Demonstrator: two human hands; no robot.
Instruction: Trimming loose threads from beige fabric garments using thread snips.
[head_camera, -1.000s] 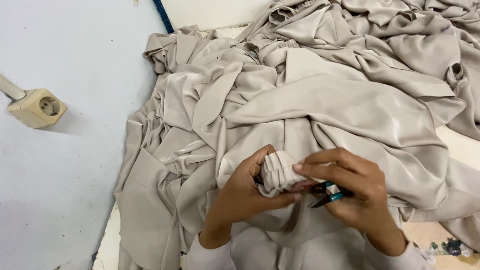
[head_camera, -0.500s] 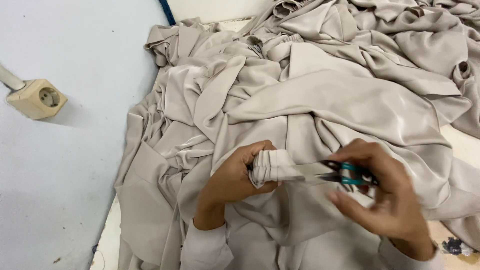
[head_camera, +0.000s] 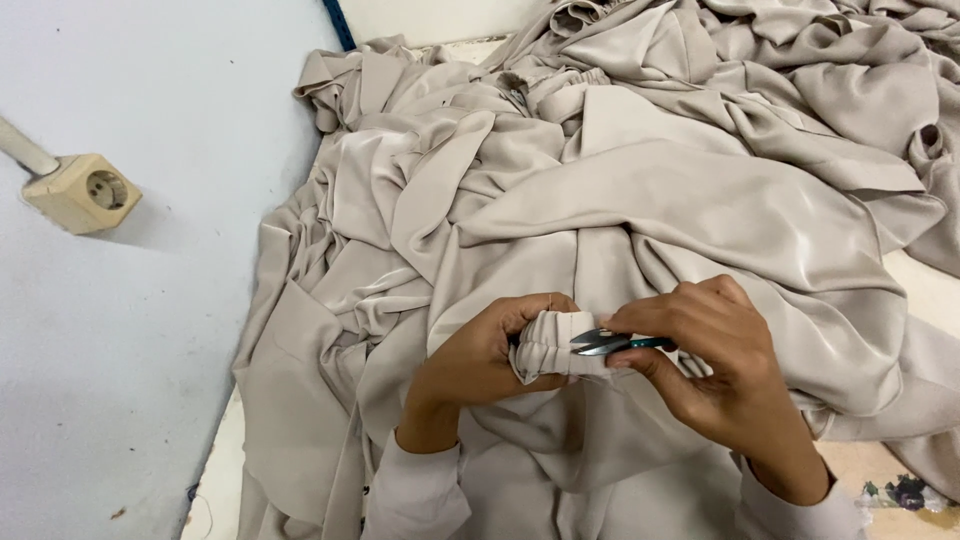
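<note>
Beige fabric heap under hands: left gripping gathered cuff, right pinching snips.

Socket left of fabric heap — snips between hands.
</note>
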